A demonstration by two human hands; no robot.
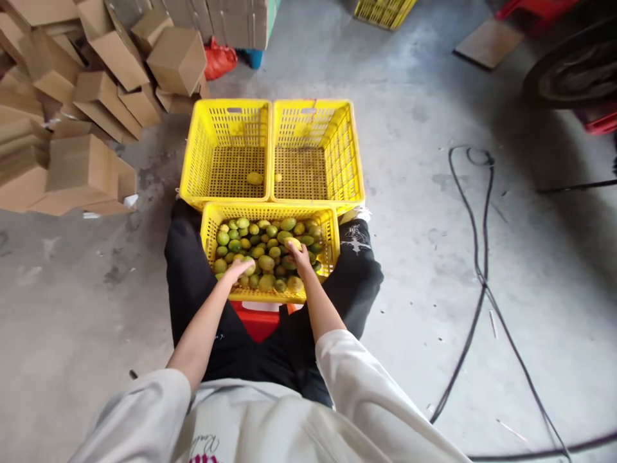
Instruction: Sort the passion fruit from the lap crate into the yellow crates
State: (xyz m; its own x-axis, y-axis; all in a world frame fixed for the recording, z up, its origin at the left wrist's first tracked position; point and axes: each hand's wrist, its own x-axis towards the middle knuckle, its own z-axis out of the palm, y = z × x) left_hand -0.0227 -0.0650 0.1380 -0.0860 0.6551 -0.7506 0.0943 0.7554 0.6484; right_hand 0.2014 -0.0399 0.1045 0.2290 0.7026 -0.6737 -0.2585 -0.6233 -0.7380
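Observation:
Between my knees is a yellow plastic crate (270, 297) with many green and yellow lemons (266, 262) in it. Over its right side, my right hand (301, 258) grips a yellow lemon (293, 244) between thumb and fingers. My left hand (236, 271), at the crate's left front, is closed around a greenish lemon (249, 266); part of its fingers is hidden. Beyond stand two more yellow crates side by side. The left crate (187, 154) has one yellow lemon (254, 178) on its bottom, and the right crate (357, 154) has a small yellow one (278, 177) by its left wall.
Cardboard boxes (81, 161) are heaped at the left, near a red bag (220, 59). A black cable (482, 283) lies looped on the concrete floor at the right. A wheel (573, 64) stands at the upper right, and another yellow crate (383, 13) at the top.

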